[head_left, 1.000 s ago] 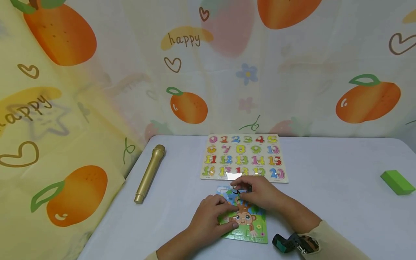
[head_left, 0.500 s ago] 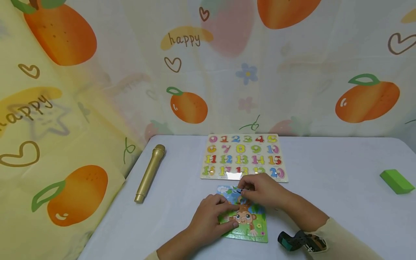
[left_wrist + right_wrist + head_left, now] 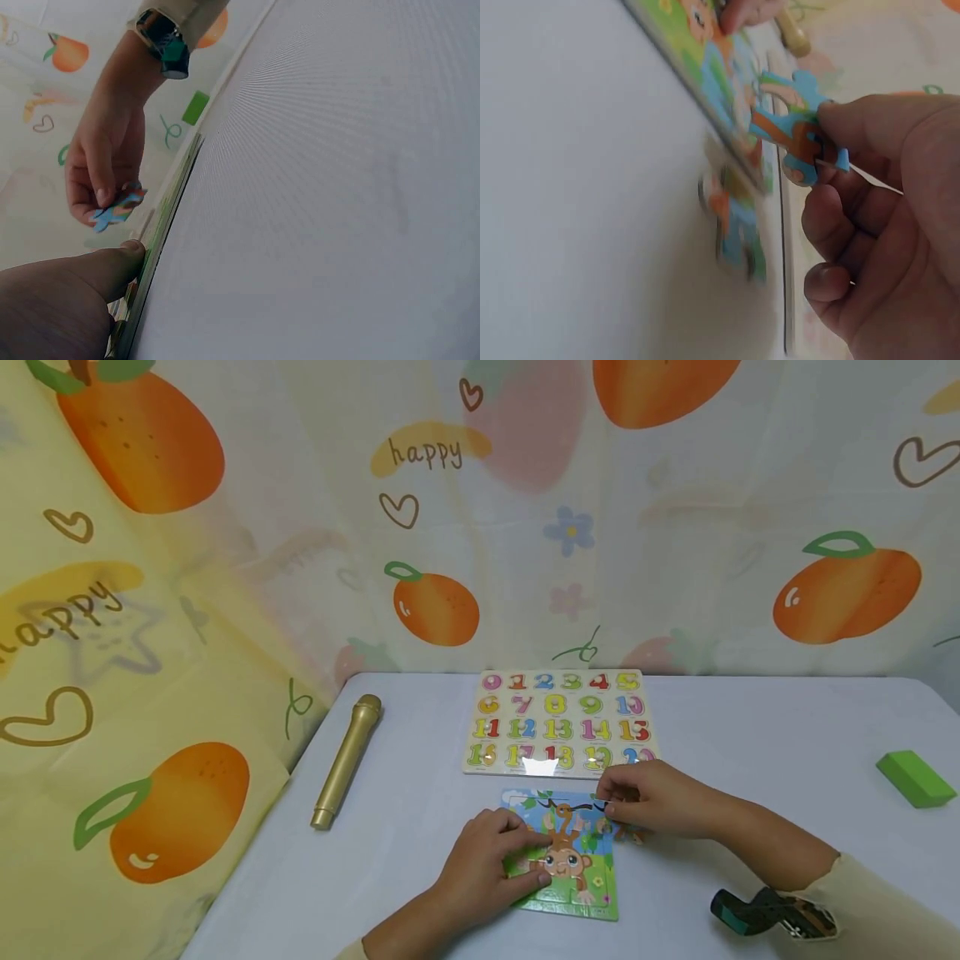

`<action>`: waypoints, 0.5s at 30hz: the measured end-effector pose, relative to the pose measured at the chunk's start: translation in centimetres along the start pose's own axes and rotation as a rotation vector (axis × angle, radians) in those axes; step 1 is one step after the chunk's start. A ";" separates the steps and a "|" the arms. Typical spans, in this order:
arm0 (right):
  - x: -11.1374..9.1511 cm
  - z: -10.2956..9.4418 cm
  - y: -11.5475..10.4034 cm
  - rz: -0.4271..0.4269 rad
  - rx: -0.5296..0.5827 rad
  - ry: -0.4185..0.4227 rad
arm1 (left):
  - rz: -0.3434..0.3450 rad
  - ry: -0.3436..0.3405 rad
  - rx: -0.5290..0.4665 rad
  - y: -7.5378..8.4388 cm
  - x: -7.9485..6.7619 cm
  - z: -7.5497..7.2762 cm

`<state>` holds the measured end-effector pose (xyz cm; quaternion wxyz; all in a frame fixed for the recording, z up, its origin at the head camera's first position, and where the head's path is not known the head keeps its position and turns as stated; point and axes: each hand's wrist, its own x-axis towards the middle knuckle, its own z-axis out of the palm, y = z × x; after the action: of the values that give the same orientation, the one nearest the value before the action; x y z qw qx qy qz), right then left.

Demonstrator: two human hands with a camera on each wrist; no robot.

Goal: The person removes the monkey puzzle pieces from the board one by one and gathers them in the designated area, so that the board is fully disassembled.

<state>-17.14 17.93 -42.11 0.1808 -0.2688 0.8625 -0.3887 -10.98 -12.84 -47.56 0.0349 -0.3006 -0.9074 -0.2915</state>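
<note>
A jigsaw puzzle (image 3: 594, 902) with a monkey picture lies on the white table. My left hand (image 3: 491, 864) rests on its left side, fingers stretched over the picture. In the left wrist view the left thumb (image 3: 124, 262) lies at the board's edge. My right hand (image 3: 652, 797), beside the puzzle's upper right corner, pinches a jigsaw piece (image 3: 799, 127) in blue, brown and green between thumb and fingers. Another loose jigsaw piece (image 3: 739, 225) lies on the table below that hand, blurred in the right wrist view.
Behind the puzzle lies a wooden number board (image 3: 557, 717) with several coloured numerals. A gold microphone (image 3: 347, 762) is at the left of the table, a green block (image 3: 917, 779) at the far right. A fruit-printed curtain (image 3: 660, 510) hangs along the back.
My right hand has moved right, from over the puzzle's upper part to its right corner, uncovering the monkey's tail and branch. The left hand has stayed in place.
</note>
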 end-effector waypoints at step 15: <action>-3.4 -4.1 3.2 0.083 -0.009 -0.122 | 0.005 0.003 -0.022 -0.1 -0.1 0.0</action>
<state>-17.62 24.06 -41.63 0.2479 -0.2570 0.8620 -0.3599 -10.96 -12.96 -47.65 0.0336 -0.3030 -0.9034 -0.3017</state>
